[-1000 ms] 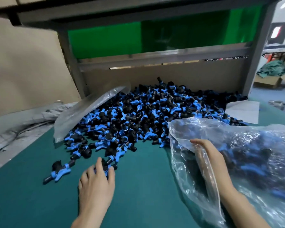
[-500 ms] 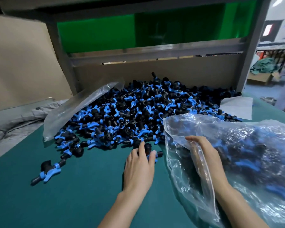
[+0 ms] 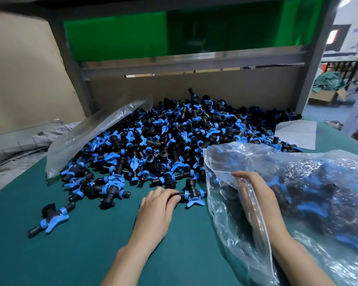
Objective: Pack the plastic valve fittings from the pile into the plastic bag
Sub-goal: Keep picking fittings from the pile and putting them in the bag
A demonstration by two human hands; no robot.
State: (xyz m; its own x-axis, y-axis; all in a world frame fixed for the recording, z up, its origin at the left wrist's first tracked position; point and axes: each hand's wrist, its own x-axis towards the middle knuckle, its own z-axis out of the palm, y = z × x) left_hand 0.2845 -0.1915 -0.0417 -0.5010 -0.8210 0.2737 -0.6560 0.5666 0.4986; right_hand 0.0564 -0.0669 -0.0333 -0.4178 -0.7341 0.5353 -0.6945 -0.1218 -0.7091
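A big pile of black and blue valve fittings (image 3: 174, 137) covers the back of the green table (image 3: 81, 250). My left hand (image 3: 156, 209) lies at the pile's near edge, its fingers curled round the black end of one fitting (image 3: 191, 198). That fitting lies on the table just left of the bag's mouth. The clear plastic bag (image 3: 310, 195) on the right holds several fittings. My right hand (image 3: 256, 195) grips the bag's open rim through the film and holds the mouth up.
An empty clear bag (image 3: 91, 135) leans on the pile's left side. A lone fitting (image 3: 50, 219) lies at the near left. A white sheet (image 3: 296, 133) lies at the back right. Cardboard walls and a grey metal frame (image 3: 186, 65) close the back.
My left hand has moved from the near left of the pile rightward to the bag's mouth, dragging a fitting with it. My right hand keeps its hold on the bag.
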